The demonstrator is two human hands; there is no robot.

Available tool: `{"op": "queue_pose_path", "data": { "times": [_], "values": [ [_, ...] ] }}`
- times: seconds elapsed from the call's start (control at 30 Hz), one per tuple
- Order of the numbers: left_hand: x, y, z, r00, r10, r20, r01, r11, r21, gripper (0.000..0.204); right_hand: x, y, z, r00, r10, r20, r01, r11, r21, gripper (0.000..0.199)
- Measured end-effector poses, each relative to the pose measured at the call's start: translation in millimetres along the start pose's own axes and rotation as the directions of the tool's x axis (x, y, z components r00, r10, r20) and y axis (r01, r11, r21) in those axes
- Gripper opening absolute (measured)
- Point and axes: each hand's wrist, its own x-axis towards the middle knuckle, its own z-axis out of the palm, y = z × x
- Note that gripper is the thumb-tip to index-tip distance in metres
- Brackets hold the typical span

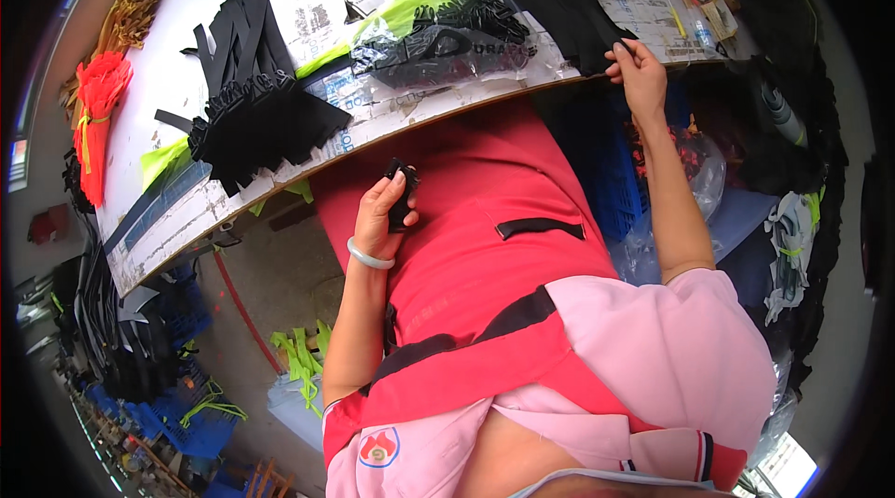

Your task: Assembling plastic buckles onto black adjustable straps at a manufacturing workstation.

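Observation:
My left hand [376, 218] is closed around a small black piece [401, 192] in front of the red apron [466, 218]. Part of that piece is hidden by the fingers, and its exact kind cannot be made out. Over the table's front edge, my right hand [641, 76] pinches the near end of a black fabric strip [589, 41], one of a long bundle lying on the tabletop. Between the hands, a clear plastic bag [438, 55] with black looped pieces in it rests on the table. A fanned stack of black strips [252, 106] lies to the left.
The white, worn table [308, 8] spans the far side. Neon yellow fabric [392, 13] lies by the bag, and a red bundle [98, 116] hangs at the left corner. Under the table on the right are a blue crate [620, 172] and plastic bags. More blue crates [191, 414] stand lower left.

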Motion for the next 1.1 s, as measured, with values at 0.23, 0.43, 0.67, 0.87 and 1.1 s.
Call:
{"op": "queue_pose_path", "data": {
  "times": [0.23, 0.43, 0.67, 0.87, 1.1],
  "values": [
    [3, 15, 54, 0.998, 0.053, 0.045, -0.063, 0.963, 0.262, 0.020, -114, -49, 89, 0.713, 0.142, 0.686, -0.377, 0.904, 0.204, 0.021],
    [4, 23, 58, 0.978, 0.136, 0.157, -0.193, 0.870, 0.454, 0.016, -145, -46, 122, 0.631, 0.116, 0.767, -0.437, 0.870, 0.228, 0.023],
    [-20, 19, 10, 0.945, 0.254, 0.207, -0.273, 0.259, 0.926, 0.018, -91, -66, 139, 0.528, 0.052, 0.848, -0.552, 0.780, 0.296, 0.024],
    [-53, 21, -60, 0.943, 0.331, 0.035, -0.093, 0.161, 0.982, 0.023, 52, -55, 68, 0.860, -0.121, 0.496, -0.272, 0.713, 0.646, 0.031],
    [-94, 25, -93, 0.629, 0.772, -0.092, -0.139, 0.228, 0.964, 0.022, -18, -102, 171, 0.553, -0.141, 0.821, -0.144, 0.955, 0.261, 0.026]
  ]
}}
